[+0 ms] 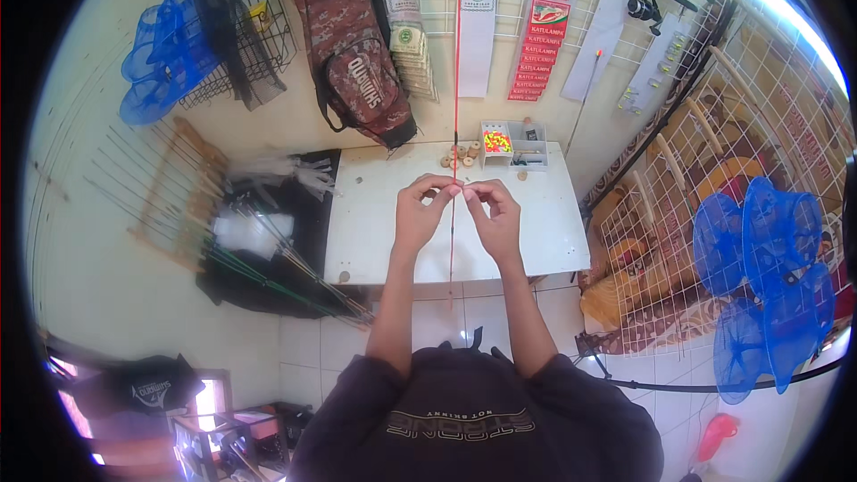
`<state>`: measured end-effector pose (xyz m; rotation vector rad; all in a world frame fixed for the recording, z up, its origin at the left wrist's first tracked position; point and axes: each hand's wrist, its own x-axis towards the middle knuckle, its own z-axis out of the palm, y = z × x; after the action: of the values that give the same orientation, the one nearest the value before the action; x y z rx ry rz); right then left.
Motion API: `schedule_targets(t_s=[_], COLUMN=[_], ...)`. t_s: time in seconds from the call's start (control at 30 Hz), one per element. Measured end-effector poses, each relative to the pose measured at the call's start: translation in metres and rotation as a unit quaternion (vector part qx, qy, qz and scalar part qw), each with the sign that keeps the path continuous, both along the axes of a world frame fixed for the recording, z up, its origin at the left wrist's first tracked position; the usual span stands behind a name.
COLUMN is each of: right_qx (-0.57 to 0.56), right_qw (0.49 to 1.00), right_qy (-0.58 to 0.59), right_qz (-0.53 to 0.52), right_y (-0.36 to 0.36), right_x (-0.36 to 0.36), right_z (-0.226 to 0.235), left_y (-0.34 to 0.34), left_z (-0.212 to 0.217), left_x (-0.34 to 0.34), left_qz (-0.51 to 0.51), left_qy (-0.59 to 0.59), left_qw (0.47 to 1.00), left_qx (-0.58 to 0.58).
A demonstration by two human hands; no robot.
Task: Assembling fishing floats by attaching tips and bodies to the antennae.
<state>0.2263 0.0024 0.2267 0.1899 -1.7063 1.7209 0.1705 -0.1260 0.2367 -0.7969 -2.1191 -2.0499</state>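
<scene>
A thin red fishing rod [457, 89] runs lengthwise through the middle of the view, over the white table [375, 232]. My left hand [421, 212] pinches it between thumb and forefinger. Right beside it, my right hand [496, 216] is closed in a pinch, its fingertips almost touching the left ones at the rod. Whatever lies between the right fingertips is too small to make out. Past my hands, several round wooden spools [460, 156] sit near a white divided box [527, 153] with bright yellow and red small pieces inside.
Rods and a clear plastic bag [254, 230] lie on a black cloth to the left. A camouflage rod bag [348, 54] hangs on the back wall grid, with reels [644, 7] at its right. Blue mesh nets [763, 250] hang at the right.
</scene>
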Motion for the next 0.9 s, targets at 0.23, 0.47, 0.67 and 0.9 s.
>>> schedule_targets(t_s=[0.23, 0.47, 0.67, 0.9], right_qx=[0.019, -0.042, -0.163, -0.218], right_qw=[1.0, 0.998, 0.983, 0.975], right_qy=[-0.013, -0.024, -0.054, -0.042], right_qz=[-0.004, 0.031, 0.059, 0.032], right_y=[0.006, 0.005, -0.006, -0.017], right_x=[-0.008, -0.014, -0.014, -0.02], right_z=[0.002, -0.002, 0.004, -0.001], left_y=[0.004, -0.001, -0.003, -0.003], left_z=[-0.004, -0.009, -0.024, -0.027], left_x=[-0.002, -0.007, -0.011, -0.009], left_qz=[-0.018, -0.019, -0.011, -0.013], left_qy=[-0.024, 0.011, 0.007, 0.012], left_qw=[1.0, 0.999, 1.0, 0.999], left_qx=[-0.007, -0.03, -0.028, -0.03])
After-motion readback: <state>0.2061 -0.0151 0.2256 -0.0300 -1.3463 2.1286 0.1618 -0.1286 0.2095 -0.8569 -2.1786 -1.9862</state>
